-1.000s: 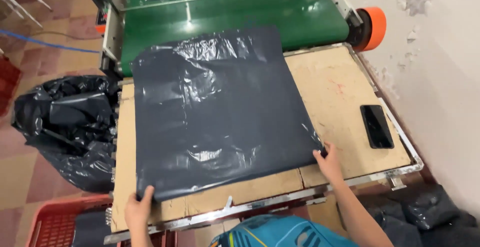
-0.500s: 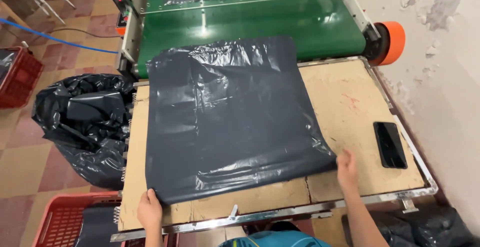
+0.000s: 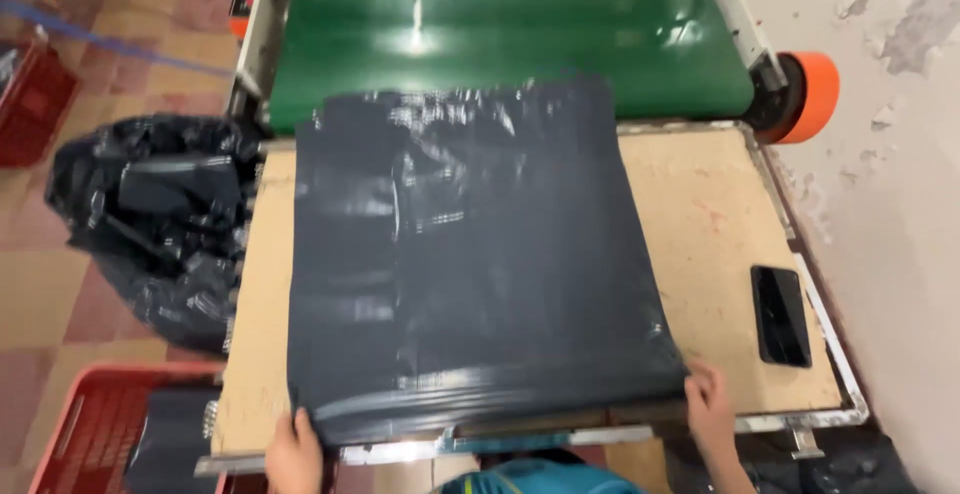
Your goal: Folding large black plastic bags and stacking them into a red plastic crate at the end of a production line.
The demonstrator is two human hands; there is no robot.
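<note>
A large black plastic sheet [image 3: 470, 264] lies flat on a wooden worktable [image 3: 700, 214], its far edge reaching onto a green conveyor belt [image 3: 520, 49]. My left hand [image 3: 293, 451] grips the sheet's near left corner at the table's front edge. My right hand [image 3: 708, 404] holds the near right corner. The sheet is spread between both hands, slightly wrinkled and shiny.
A dark phone [image 3: 780, 314] lies on the table's right side. An orange roller end [image 3: 805, 97] sticks out by the peeling wall. A full black plastic bag [image 3: 150, 224] sits on the floor at left, with red crates [image 3: 95, 434] near it.
The sheet has slid toward me, its near edge now at the table's front rim. Both hands moved back with its corners. The view shifted closer.
</note>
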